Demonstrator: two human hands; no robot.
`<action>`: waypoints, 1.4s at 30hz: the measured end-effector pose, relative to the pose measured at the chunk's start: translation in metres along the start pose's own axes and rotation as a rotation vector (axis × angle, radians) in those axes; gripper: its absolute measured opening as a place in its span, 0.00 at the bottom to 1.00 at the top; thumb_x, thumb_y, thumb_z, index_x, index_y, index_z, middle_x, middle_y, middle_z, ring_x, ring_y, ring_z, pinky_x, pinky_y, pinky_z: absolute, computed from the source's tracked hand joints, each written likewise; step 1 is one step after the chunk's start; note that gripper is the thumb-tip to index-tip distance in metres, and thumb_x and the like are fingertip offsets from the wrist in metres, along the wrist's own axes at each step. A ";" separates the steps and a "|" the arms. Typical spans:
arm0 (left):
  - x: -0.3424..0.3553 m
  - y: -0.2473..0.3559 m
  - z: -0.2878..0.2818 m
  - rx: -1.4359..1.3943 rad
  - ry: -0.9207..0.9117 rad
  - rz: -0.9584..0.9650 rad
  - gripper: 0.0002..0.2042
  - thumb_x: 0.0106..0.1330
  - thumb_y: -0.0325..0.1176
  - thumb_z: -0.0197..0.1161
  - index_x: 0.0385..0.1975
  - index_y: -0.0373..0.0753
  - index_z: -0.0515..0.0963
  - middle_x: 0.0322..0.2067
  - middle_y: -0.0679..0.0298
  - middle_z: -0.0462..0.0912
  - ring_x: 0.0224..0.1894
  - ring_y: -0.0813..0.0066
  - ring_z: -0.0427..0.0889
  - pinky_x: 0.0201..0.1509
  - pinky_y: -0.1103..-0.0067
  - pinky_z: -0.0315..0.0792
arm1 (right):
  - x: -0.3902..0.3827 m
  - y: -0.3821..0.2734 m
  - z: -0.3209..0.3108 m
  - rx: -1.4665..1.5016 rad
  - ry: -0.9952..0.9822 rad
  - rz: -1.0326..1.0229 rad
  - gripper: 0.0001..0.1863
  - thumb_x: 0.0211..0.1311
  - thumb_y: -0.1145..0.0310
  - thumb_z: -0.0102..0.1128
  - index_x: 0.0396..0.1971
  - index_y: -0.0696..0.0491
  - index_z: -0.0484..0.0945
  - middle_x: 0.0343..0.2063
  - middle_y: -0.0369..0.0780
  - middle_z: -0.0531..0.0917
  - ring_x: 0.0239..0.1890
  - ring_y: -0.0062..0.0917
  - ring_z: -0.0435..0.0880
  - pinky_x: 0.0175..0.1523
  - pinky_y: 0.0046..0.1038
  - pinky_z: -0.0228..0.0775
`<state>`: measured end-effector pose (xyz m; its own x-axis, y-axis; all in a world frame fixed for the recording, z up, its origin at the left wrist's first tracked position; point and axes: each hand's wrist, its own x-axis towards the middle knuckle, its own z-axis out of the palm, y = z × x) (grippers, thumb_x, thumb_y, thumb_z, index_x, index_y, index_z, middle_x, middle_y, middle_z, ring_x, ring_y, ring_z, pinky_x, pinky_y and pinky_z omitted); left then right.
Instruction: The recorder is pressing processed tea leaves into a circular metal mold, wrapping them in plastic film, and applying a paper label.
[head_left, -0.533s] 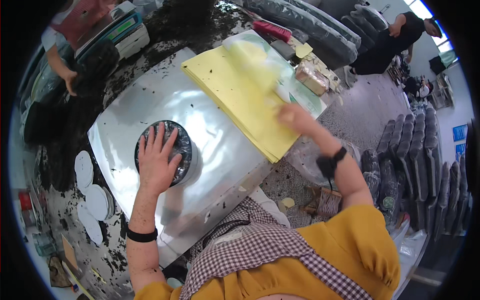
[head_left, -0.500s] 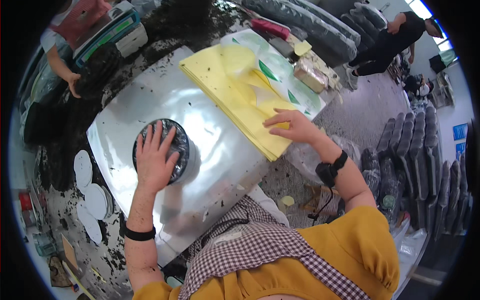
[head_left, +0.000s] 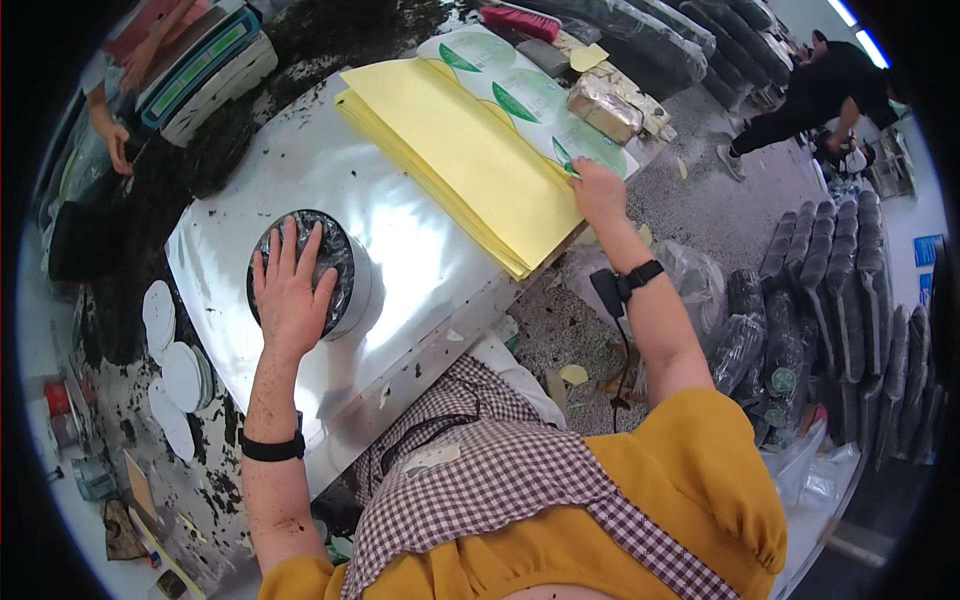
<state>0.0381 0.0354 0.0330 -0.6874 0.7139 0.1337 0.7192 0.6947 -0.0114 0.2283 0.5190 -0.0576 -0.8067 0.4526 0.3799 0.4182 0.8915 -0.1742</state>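
Note:
My left hand (head_left: 295, 290) rests flat with fingers spread on top of a round, dark bundle wrapped in clear plastic (head_left: 345, 262). The bundle sits on a shiny metal sheet (head_left: 420, 290) over the table. To its right lies a stack of yellow paper sheets (head_left: 455, 155). Along their far edge show white round labels with green leaf prints (head_left: 515, 85). My right hand (head_left: 600, 195) pinches the near right end of this sticker sheet, where yellow paper meets labels; the fingertips partly hide the grip.
White paper discs (head_left: 182, 378) lie left amid dark loose flakes. A scale (head_left: 205, 65) stands far left beside another person's hand (head_left: 115, 145). A plastic-wrapped block (head_left: 605, 108) and a red brush (head_left: 520, 22) lie beyond the labels. Wrapped dark stacks (head_left: 820, 290) stand right; someone walks behind.
My right hand has moved from open above the yellow stack to its far edge and closed there. The curled sheet now lies flatter. My left hand stays on the bundle.

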 end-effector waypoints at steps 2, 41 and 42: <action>-0.002 -0.001 -0.004 -0.016 -0.042 -0.036 0.31 0.76 0.48 0.57 0.79 0.56 0.64 0.81 0.56 0.55 0.82 0.53 0.54 0.85 0.56 0.39 | 0.018 -0.024 -0.030 -0.060 -0.354 0.199 0.21 0.60 0.65 0.69 0.54 0.52 0.84 0.53 0.44 0.87 0.54 0.40 0.85 0.55 0.43 0.78; -0.005 -0.004 -0.004 -0.135 0.100 -0.084 0.38 0.73 0.50 0.62 0.78 0.40 0.60 0.80 0.54 0.57 0.82 0.57 0.54 0.85 0.57 0.42 | 0.093 -0.029 -0.072 0.125 -0.407 0.148 0.22 0.58 0.51 0.75 0.29 0.59 0.85 0.31 0.49 0.88 0.37 0.44 0.88 0.41 0.42 0.76; -0.005 -0.004 -0.004 -0.137 0.105 -0.088 0.38 0.73 0.50 0.62 0.78 0.40 0.60 0.80 0.54 0.57 0.82 0.57 0.54 0.85 0.57 0.42 | 0.079 -0.035 -0.055 0.093 -0.337 0.060 0.26 0.57 0.48 0.76 0.31 0.59 0.84 0.32 0.49 0.87 0.40 0.43 0.88 0.43 0.43 0.77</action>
<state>0.0395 0.0284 0.0362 -0.7389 0.6329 0.2312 0.6690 0.7301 0.1393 0.1728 0.5232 0.0286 -0.8808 0.4712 0.0477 0.4418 0.8538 -0.2755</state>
